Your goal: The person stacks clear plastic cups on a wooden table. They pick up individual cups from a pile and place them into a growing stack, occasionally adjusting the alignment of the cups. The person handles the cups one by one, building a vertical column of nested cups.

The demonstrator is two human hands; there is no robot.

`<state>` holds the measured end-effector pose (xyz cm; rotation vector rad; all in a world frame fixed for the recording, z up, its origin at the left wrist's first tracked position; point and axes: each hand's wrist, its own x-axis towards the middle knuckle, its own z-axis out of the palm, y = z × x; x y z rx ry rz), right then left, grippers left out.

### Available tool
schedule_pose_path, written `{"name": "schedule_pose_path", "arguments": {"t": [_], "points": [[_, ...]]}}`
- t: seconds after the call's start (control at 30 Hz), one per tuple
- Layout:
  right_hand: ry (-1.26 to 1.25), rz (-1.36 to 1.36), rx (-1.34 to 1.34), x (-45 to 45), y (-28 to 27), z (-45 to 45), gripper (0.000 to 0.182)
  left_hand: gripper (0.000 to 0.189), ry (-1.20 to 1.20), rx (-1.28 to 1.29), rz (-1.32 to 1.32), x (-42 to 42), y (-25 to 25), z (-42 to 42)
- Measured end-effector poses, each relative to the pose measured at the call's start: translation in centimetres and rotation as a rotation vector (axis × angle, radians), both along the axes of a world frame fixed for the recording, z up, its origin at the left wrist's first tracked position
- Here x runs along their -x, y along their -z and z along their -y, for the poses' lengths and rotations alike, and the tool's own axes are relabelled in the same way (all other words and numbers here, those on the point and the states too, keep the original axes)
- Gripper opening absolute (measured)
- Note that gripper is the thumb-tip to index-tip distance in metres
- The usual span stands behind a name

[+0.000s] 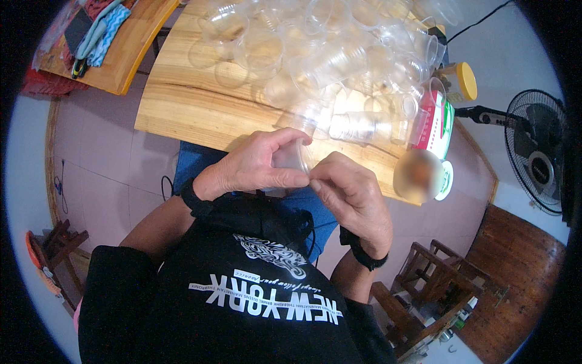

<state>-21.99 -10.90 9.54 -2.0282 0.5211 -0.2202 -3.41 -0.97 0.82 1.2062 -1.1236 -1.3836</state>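
Note:
My left hand (259, 164) is wrapped around a clear plastic cup (291, 157), whose rim faces right. At that rim, the thumb and fingertips of my right hand (352, 195) are pinched together; whether something thin lies between them cannot be made out. Both hands are above the near edge of a wooden table (182, 100). Just beyond them spreads a heap of clear plastic cups (336, 59), some upright, others on their sides or nested. A nested stack of cups (363, 125) lies closest to my hands.
Right of the cups are a pink and green box (434, 127), a yellow-lidded jar (464, 82) and a blurred round container (417, 176). A black fan (536, 150) stands beyond the table's right side. Cloths (102, 36) lie on another table at upper left. A wooden stool (423, 277) is at lower right.

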Motion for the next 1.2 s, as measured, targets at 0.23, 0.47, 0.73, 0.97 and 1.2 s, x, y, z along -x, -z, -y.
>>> {"name": "schedule_pose_path", "arguments": {"t": [0.23,0.47,0.73,0.97,1.2], "points": [[0.284,0.042,0.096,1.5,-0.2,0.5,0.004,0.079,-0.044,0.045,0.050,0.3,-0.1,0.0],[0.630,0.327,-0.037,3.6,0.8,1.3,0.009,0.075,0.120,-0.197,0.098,-0.7,-0.9,0.1],[0.687,0.272,0.111,2.7,2.9,3.0,0.028,0.074,0.154,-0.158,0.088,-0.5,-0.4,-0.1],[0.897,0.275,0.206,4.4,3.8,2.7,0.033,0.074,0.146,-0.164,0.101,-0.4,-0.5,-0.2],[0.863,0.027,0.179,5.3,4.9,2.9,0.023,0.073,0.145,-0.158,0.122,-0.4,-0.7,-0.1]]}}
